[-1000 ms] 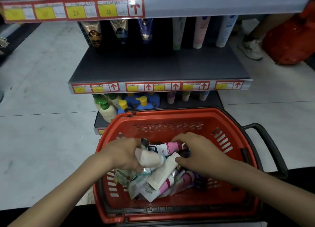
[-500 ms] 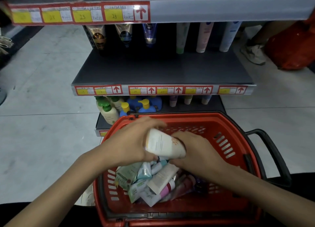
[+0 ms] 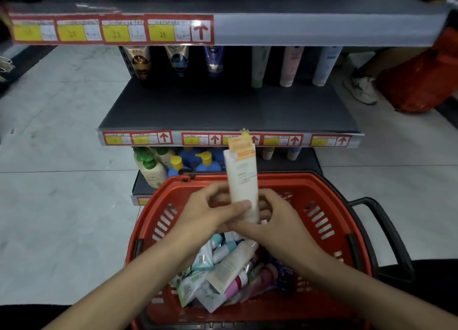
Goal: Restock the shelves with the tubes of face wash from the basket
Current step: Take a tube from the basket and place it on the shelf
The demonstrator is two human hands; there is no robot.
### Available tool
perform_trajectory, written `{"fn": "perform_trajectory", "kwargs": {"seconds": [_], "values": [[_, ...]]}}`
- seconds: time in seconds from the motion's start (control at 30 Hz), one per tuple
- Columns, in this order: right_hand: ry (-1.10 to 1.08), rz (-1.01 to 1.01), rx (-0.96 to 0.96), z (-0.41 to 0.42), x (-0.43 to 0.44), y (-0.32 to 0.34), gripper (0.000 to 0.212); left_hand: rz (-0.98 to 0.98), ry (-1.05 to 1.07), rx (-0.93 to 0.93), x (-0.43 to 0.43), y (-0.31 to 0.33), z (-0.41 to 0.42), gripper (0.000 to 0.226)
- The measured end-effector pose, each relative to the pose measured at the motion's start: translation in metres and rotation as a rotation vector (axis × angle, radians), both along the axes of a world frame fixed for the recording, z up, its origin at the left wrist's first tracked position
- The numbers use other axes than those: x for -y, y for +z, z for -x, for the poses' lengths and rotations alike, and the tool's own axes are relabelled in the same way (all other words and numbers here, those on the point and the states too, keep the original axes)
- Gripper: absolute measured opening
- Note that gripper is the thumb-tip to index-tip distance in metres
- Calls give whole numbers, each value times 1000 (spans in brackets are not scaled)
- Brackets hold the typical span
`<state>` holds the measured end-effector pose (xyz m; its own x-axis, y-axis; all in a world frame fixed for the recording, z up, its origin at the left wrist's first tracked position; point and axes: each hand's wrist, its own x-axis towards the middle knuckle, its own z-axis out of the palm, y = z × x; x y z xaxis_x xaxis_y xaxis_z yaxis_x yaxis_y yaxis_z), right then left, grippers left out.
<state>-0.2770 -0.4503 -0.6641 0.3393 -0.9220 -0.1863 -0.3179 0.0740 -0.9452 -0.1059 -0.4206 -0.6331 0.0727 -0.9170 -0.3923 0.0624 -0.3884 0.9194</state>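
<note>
Raised out of the red basket [image 3: 334, 193] since a second ago, now upright at frame centre: white tube [image 3: 243, 180], grasped at its lower end by left hand [image 3: 210, 215] and right hand [image 3: 280, 220] together. Ready for the middle shelf [image 3: 223, 111] above; pile of tubes [image 3: 223, 275] remaining in the basket.

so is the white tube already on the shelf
No, both the left hand and right hand hold the white tube upright above the red basket.

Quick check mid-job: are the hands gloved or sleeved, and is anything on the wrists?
No. The left hand and right hand are bare, with no gloves or rings visible. Both forearms are uncovered down to the frame edge, and no sleeves, watch or bands show.
</note>
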Motion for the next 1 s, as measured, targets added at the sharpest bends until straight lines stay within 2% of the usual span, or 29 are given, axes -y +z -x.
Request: {"fn": "perform_trajectory", "kwargs": {"seconds": [0.27, 0.63, 1.0], "values": [[-38, 113, 24, 1, 0, 7, 47, 40, 135, -92, 5, 0, -9, 32], [-45, 236, -21, 2, -1, 21, 56, 194, 72, -27, 5, 5, -9, 38], [50, 147, 174, 2, 14, 41, 54, 284, 187, -28, 4, 13, -15, 41]]}}
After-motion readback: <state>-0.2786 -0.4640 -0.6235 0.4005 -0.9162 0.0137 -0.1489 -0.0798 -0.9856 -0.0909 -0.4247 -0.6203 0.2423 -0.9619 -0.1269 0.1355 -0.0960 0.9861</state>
